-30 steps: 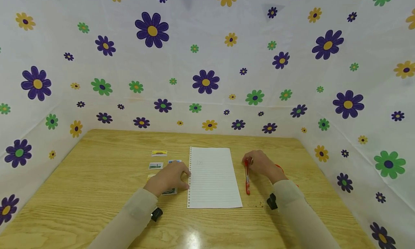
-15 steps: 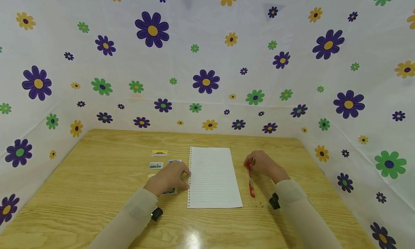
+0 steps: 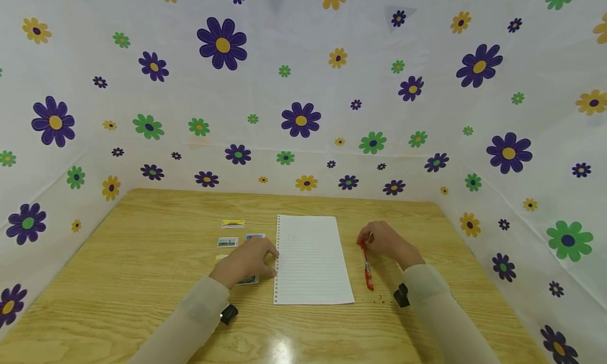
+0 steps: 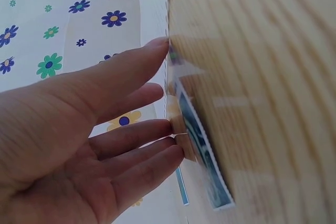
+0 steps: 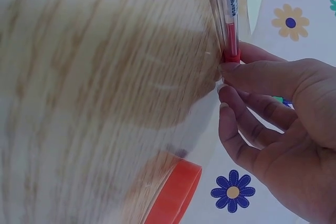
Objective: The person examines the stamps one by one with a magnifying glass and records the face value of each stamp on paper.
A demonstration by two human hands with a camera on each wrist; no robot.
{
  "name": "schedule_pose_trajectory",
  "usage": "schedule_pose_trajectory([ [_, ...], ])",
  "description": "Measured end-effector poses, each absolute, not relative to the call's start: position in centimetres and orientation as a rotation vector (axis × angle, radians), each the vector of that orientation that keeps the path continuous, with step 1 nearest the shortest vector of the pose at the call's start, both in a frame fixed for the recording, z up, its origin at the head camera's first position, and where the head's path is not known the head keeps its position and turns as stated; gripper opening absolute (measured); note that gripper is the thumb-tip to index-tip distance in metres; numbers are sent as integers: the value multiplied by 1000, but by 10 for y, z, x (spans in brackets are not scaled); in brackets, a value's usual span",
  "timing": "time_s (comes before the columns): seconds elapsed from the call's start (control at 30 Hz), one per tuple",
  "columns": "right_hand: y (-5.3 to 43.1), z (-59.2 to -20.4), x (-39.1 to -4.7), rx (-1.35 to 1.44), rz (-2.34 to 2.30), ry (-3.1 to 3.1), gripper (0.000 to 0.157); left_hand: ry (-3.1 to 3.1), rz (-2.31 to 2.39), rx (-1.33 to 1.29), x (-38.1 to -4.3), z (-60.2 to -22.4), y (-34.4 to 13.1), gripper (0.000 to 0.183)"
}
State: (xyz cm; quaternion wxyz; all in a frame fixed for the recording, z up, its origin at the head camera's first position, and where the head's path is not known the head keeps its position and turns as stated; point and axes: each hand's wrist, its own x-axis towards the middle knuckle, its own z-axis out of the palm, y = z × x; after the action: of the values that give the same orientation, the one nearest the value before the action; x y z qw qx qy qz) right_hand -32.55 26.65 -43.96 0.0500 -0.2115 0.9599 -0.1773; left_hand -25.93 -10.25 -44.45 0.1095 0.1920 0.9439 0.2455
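Observation:
A lined sheet of paper (image 3: 313, 264) with faint writing near its top lies on the table. My left hand (image 3: 248, 258) rests at its punched left edge, fingers loosely bent and spread, thumb apart. Beneath and beside that hand are small picture stamps, one of them partly covered: a dark stamp (image 3: 248, 280) and a blue one (image 3: 255, 236). To the right of the sheet my right hand (image 3: 384, 243) pinches a red pen (image 3: 366, 269) at its far end, between thumb and fingers. The right wrist view shows the thumb on the red end of the clear pen barrel (image 5: 231, 19).
Further left lie a yellow stamp (image 3: 233, 224) and a green-grey stamp (image 3: 227, 242). A red round-edged object (image 5: 176, 192) stands near my right hand. Dark crumbs (image 3: 379, 299) dot the table below the pen. Flowered cloth (image 3: 303, 79) walls the table's back and sides.
My right hand has shifted slightly right with the pen, whose near end has swung rightward. My left hand and the sheet stay where they were.

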Motion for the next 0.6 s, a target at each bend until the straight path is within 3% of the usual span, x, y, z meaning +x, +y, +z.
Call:
schedule_pose_trajectory([
  [0.6,275,-425,-314,-519,-668,2862,38,2865,684,624,-256,-428,-106,42],
])
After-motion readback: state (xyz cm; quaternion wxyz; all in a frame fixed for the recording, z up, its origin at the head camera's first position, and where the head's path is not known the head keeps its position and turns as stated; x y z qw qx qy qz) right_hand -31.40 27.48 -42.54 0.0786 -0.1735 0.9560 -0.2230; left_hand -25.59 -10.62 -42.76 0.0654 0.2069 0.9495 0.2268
